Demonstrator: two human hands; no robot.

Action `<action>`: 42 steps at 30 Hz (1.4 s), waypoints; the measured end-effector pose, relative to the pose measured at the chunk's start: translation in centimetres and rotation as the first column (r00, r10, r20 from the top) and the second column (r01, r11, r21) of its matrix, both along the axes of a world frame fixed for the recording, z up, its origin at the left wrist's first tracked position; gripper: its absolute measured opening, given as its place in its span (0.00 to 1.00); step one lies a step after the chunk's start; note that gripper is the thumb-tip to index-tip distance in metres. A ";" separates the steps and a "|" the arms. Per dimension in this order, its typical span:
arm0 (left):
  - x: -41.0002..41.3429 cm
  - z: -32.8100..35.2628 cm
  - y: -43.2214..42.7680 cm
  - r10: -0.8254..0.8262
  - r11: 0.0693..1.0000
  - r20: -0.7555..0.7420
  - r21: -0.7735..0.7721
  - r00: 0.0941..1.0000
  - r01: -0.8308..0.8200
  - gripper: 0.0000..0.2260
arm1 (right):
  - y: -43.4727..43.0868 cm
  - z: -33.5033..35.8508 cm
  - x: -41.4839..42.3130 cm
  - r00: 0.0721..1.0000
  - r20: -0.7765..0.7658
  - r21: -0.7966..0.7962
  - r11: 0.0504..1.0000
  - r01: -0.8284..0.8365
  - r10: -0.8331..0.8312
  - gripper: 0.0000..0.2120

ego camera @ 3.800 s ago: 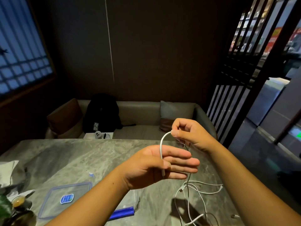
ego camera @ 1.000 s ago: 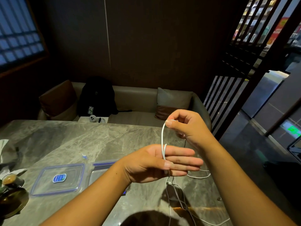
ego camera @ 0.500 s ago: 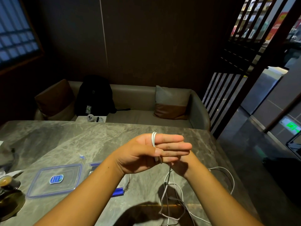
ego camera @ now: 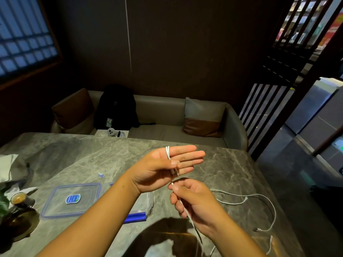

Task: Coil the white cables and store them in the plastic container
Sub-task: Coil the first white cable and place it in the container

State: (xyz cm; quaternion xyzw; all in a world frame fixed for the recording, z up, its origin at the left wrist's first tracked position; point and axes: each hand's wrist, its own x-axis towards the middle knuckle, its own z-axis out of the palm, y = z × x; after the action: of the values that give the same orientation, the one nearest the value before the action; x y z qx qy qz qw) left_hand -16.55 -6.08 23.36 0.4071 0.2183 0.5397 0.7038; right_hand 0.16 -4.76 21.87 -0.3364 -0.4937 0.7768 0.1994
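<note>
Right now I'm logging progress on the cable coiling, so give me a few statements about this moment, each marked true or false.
1. A white cable is looped around the left hand. True.
2. The right hand rests empty on the table. False: it pinches the cable below the left hand.
3. The lid lies flat beside the plastic container. True.
4. A coiled cable lies in the container. False: none is visible there.
</note>
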 end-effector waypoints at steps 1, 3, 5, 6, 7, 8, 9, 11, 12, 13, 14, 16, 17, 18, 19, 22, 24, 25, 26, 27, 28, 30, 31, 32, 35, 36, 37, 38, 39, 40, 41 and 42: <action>-0.2 -0.3 0.0 0.013 1.000 -0.019 -0.010 1.000 -0.013 0.23 | 0.0 0.2 0.2 1.000 0.013 0.028 1.000 -0.007 0.006 0.05; -0.4 -0.7 -0.1 0.030 0.999 -0.045 -0.021 0.999 -0.031 0.23 | -0.2 0.7 0.6 0.998 0.047 0.077 0.996 -0.054 0.050 0.05; -0.7 -0.9 -0.2 0.036 0.999 -0.039 -0.028 0.999 -0.037 0.23 | -0.2 1.3 1.2 0.991 0.086 0.110 0.988 -0.107 0.098 0.04; -0.9 -1.0 -0.2 0.038 0.999 -0.035 -0.031 0.999 -0.039 0.23 | -0.3 1.6 1.6 0.988 0.099 0.118 0.984 -0.130 0.119 0.04; -1.0 -1.1 -0.2 0.041 0.999 -0.034 -0.035 0.999 -0.042 0.23 | -0.2 2.1 1.9 0.984 0.113 0.126 0.980 -0.152 0.138 0.04; -1.1 -1.1 -0.2 0.041 0.998 -0.037 -0.041 0.998 -0.043 0.23 | -0.2 2.5 2.2 0.980 0.127 0.132 0.977 -0.169 0.152 0.05; -1.2 -1.2 -0.2 0.040 0.998 -0.042 -0.046 0.998 -0.042 0.22 | -0.1 3.0 2.5 0.976 0.141 0.139 0.973 -0.185 0.166 0.05; -1.3 -1.4 -0.2 0.037 0.997 -0.054 -0.059 0.998 -0.040 0.22 | 0.2 3.9 3.2 0.968 0.148 0.145 0.964 -0.221 0.200 0.04; -1.3 -1.4 -0.1 0.036 0.997 -0.058 -0.067 0.998 -0.040 0.22 | 0.4 4.3 3.5 0.967 0.134 0.140 0.962 -0.234 0.216 0.03; -1.3 -1.4 -0.1 0.035 0.997 -0.060 -0.073 0.998 -0.039 0.22 | 0.6 4.8 3.8 0.969 0.110 0.133 0.962 -0.237 0.223 0.03; -1.3 -1.4 -0.1 0.034 0.996 -0.059 -0.077 0.998 -0.039 0.22 | 0.8 5.3 4.2 0.972 0.084 0.126 0.965 -0.230 0.221 0.04; -1.4 -1.4 -0.1 0.038 0.996 -0.049 -0.079 0.998 -0.042 0.22 | 1.5 6.2 4.8 0.977 0.056 0.137 0.968 -0.210 0.204 0.04; -1.5 -1.5 0.0 0.043 0.995 -0.046 -0.082 0.998 -0.047 0.22 | 1.8 6.7 5.2 0.979 0.049 0.155 0.967 -0.203 0.197 0.06; -1.5 -1.6 0.0 0.052 0.995 -0.046 -0.084 0.998 -0.056 0.22 | 2.1 7.1 5.5 0.981 0.049 0.178 0.965 -0.191 0.186 0.07; -1.5 -1.6 0.0 0.062 0.994 -0.047 -0.086 0.997 -0.066 0.22 | 2.4 7.6 5.7 0.984 0.052 0.207 0.962 -0.179 0.171 0.07; -1.4 -1.5 0.0 0.072 0.992 -0.055 -0.098 0.996 -0.077 0.22 | 3.3 8.5 6.2 0.991 0.046 0.273 0.953 -0.133 0.125 0.09; -1.1 -1.4 -0.1 0.065 0.992 -0.082 -0.106 0.995 -0.073 0.22 | 3.8 9.0 6.3 0.994 0.034 0.302 0.947 -0.111 0.106 0.08; -0.9 -1.4 -0.1 0.052 0.992 -0.090 -0.109 0.995 -0.062 0.22 | 4.0 9.2 6.2 0.995 0.030 0.316 0.943 -0.102 0.098 0.06; -0.6 -1.3 -0.2 0.030 0.993 -0.090 -0.109 0.996 -0.040 0.22 | 4.2 9.5 6.0 0.996 0.026 0.330 0.939 -0.095 0.091 0.06; -0.4 -1.3 -0.3 0.000 0.994 -0.087 -0.105 0.996 -0.009 0.23 | 4.4 9.8 5.8 0.996 0.021 0.347 0.934 -0.086 0.084 0.06; -0.1 -1.2 -0.4 -0.035 0.995 -0.088 -0.100 0.995 0.026 0.24 | 4.6 10.1 5.5 0.997 0.019 0.369 0.927 -0.074 0.072 0.06; 0.4 -1.1 -0.5 -0.085 0.993 -0.097 -0.093 0.992 0.076 0.25 | 5.2 10.7 4.8 0.999 0.037 0.440 0.897 -0.051 0.039 0.07; 0.7 -1.1 -0.5 -0.093 0.992 -0.096 -0.094 0.991 0.084 0.26 | 5.5 10.8 4.5 0.999 0.048 0.481 0.876 -0.043 0.022 0.09; 0.9 -1.1 -0.5 -0.096 0.992 -0.091 -0.092 0.991 0.088 0.26 | 5.9 11.0 4.1 0.998 0.055 0.516 0.856 -0.036 0.009 0.10; 1.6 -1.1 -0.6 -0.111 0.992 -0.095 -0.074 0.989 0.104 0.25 | 6.6 11.3 3.1 0.998 0.064 0.581 0.814 -0.034 -0.004 0.09; 1.8 -1.0 -0.6 -0.125 0.991 -0.104 -0.063 0.987 0.119 0.24 | 6.8 11.4 2.8 0.997 0.072 0.600 0.798 -0.044 0.001 0.08; 2.1 -0.9 -0.7 -0.140 0.990 -0.111 -0.050 0.984 0.136 0.24 | 6.9 11.4 2.6 0.997 0.081 0.619 0.783 -0.056 0.008 0.08; 2.5 -0.7 -0.7 -0.147 0.989 -0.114 -0.041 0.983 0.143 0.24 | 7.0 11.5 2.3 0.996 0.088 0.636 0.769 -0.067 0.014 0.07; 2.8 -0.6 -0.8 -0.142 0.989 -0.111 -0.044 0.984 0.138 0.25 | 7.1 11.6 2.1 0.996 0.089 0.648 0.758 -0.072 0.018 0.07; 3.1 -0.5 -0.8 -0.131 0.991 -0.108 -0.051 0.985 0.126 0.26 | 7.2 11.6 1.8 0.996 0.086 0.657 0.750 -0.073 0.022 0.07; 3.5 -0.3 -0.8 -0.122 0.992 -0.108 -0.053 0.987 0.117 0.26 | 7.2 11.7 1.6 0.996 0.082 0.664 0.744 -0.076 0.029 0.07; 3.8 -0.2 -0.7 -0.111 0.993 -0.111 -0.051 0.988 0.106 0.27 | 7.2 11.7 1.4 0.996 0.078 0.668 0.740 -0.083 0.041 0.07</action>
State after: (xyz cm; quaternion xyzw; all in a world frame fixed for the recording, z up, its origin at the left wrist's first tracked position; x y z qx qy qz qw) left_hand -12.76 -6.81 23.11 0.4327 0.2476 0.4713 0.7275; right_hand 1.57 2.43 33.62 -0.2480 -0.7563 0.5436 0.2664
